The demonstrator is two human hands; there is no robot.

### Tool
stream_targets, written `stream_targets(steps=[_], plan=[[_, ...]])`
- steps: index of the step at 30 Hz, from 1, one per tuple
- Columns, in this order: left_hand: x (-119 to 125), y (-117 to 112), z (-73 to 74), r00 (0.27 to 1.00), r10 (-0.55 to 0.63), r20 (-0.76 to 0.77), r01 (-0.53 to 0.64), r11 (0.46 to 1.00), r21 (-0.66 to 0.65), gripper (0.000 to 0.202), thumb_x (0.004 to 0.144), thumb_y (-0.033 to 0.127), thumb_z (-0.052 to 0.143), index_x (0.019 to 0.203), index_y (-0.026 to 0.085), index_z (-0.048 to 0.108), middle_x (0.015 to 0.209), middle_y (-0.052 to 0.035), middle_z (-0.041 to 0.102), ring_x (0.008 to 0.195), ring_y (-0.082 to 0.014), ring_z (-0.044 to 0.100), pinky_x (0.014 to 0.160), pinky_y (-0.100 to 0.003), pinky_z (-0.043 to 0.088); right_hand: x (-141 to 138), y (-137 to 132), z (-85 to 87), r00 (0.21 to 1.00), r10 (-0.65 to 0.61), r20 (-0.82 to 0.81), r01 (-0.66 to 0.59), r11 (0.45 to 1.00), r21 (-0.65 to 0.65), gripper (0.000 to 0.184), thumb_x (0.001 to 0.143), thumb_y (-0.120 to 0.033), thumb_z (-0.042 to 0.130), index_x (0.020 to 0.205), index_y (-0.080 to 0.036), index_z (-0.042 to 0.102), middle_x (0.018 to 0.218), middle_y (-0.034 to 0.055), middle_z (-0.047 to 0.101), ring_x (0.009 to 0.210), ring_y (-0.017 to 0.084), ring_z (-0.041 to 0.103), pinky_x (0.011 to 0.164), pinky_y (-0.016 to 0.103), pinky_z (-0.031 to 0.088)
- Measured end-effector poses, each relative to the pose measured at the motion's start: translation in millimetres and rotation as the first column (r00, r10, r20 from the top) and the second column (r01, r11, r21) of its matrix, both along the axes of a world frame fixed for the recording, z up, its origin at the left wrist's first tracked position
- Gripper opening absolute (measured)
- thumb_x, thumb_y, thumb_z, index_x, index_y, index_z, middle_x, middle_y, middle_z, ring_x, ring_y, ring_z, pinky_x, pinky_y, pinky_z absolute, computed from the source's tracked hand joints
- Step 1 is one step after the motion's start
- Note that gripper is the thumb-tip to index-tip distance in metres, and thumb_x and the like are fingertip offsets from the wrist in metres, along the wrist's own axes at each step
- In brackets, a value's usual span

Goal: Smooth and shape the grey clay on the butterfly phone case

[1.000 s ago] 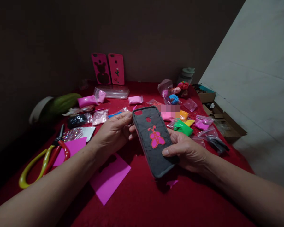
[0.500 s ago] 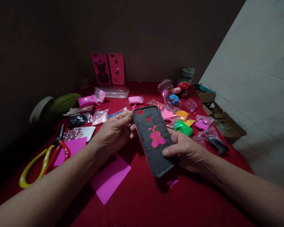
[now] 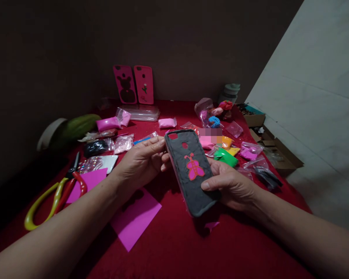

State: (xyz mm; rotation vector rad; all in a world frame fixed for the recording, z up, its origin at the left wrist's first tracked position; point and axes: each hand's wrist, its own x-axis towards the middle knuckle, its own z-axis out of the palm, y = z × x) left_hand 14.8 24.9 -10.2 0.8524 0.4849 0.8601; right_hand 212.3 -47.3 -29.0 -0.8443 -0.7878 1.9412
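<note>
A dark grey phone case [image 3: 193, 197] with a pink, red-edged butterfly [image 3: 195, 169] on its back is held up tilted over the table. My right hand [image 3: 231, 182] grips its lower right side, with the thumb on the back face and the fingers underneath. At the upper left edge, beside the camera opening, my left hand [image 3: 144, 157] is closed, thumb and forefinger pinched against the case. Below my left wrist lies a pink sheet [image 3: 136, 224] with a cut-out at its top. A small pink scrap [image 3: 212, 226] rests under the case.
Scissors [image 3: 58, 193] with yellow and red handles lie at left on another pink sheet [image 3: 88, 184]. Clay bags, including a green one [image 3: 225, 157], spread across the red cloth [image 3: 174, 252]. Two decorated pink cases [image 3: 144, 85] lean at the back wall. Cardboard boxes [image 3: 279, 151] stand at right.
The case has shifted slightly to the right and turned a little in my hands. A thin pink sliver that stuck up by my left fingertips no longer shows.
</note>
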Motion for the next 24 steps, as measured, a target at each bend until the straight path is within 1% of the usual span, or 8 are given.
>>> stream_targets(steps=[5,8,10,13,17,21,24], plan=[[-0.4,0.7,-1.9,1.000,0.021,-0.011,-0.022,0.999,-0.030,0.010,0.085,0.016,0.060,0.090,0.009,0.066,0.067,0.0000,0.057,0.052,-0.0060,0.048,0.049,-0.017,0.043,-0.3,0.6,0.4,1.000,0.004,0.005,-0.004,1.000,0.008,0.047,0.055,-0.005,0.072,0.100,-0.015,0.062,0.085,0.0035,0.072,0.069,0.014,0.066,0.066,0.025,0.052],[0.5,1.0,-1.6,0.998,0.044,-0.034,-0.046,0.997,-0.055,0.012,0.085,0.016,0.060,0.093,0.010,0.066,0.077,-0.0040,0.066,0.058,-0.0089,0.058,0.053,-0.019,0.049,-0.4,1.2,0.6,1.000,0.001,0.014,-0.001,1.000,0.014,0.045,0.054,-0.006,0.073,0.097,-0.015,0.063,0.082,0.0029,0.072,0.067,0.014,0.066,0.064,0.025,0.051],[1.3,1.3,-1.3,0.998,0.053,-0.046,-0.056,0.996,-0.068,0.013,0.084,0.017,0.061,0.094,0.011,0.067,0.080,-0.0051,0.068,0.060,-0.0105,0.061,0.053,-0.020,0.050,-0.6,1.4,0.9,1.000,-0.007,0.019,0.007,1.000,0.013,0.045,0.052,-0.006,0.073,0.095,-0.015,0.064,0.082,0.0029,0.072,0.068,0.014,0.066,0.064,0.025,0.051],[2.0,1.8,-1.4,0.997,0.056,-0.048,-0.059,0.995,-0.076,0.011,0.082,0.019,0.063,0.090,0.012,0.067,0.074,-0.0032,0.068,0.055,-0.0094,0.060,0.051,-0.018,0.050,-1.2,1.2,1.6,1.000,-0.002,0.014,0.002,1.000,0.017,0.046,0.052,-0.006,0.074,0.095,-0.016,0.064,0.084,0.0027,0.072,0.070,0.015,0.067,0.066,0.025,0.052],[1.4,2.3,-2.4,0.997,0.058,-0.053,-0.062,0.995,-0.080,0.013,0.085,0.017,0.059,0.093,0.011,0.067,0.077,-0.0043,0.068,0.058,-0.0106,0.063,0.055,-0.021,0.053,-2.1,1.1,2.6,1.000,-0.007,0.018,0.007,0.999,0.034,0.051,0.051,-0.006,0.074,0.100,-0.015,0.064,0.085,0.0035,0.073,0.071,0.015,0.067,0.066,0.025,0.053],[0.1,2.4,-1.9,0.998,0.046,-0.038,-0.049,0.997,-0.061,0.014,0.088,0.017,0.054,0.088,0.010,0.067,0.070,-0.0024,0.063,0.053,-0.0085,0.056,0.048,-0.018,0.048,-2.1,0.9,1.0,0.999,-0.018,0.031,0.017,0.998,0.061,0.052,0.052,-0.007,0.074,0.102,-0.015,0.064,0.088,0.0044,0.073,0.073,0.016,0.068,0.068,0.026,0.054],[0.0,3.1,-0.7,0.999,0.044,-0.032,-0.046,0.998,-0.048,0.019,0.092,0.018,0.049,0.086,0.010,0.066,0.067,-0.0021,0.059,0.051,-0.0083,0.052,0.047,-0.019,0.046,-1.8,-0.2,-1.8,1.000,-0.019,0.025,0.017,0.995,0.097,0.051,0.054,-0.007,0.075,0.103,-0.015,0.064,0.091,0.0046,0.072,0.076,0.016,0.068,0.070,0.027,0.054]])
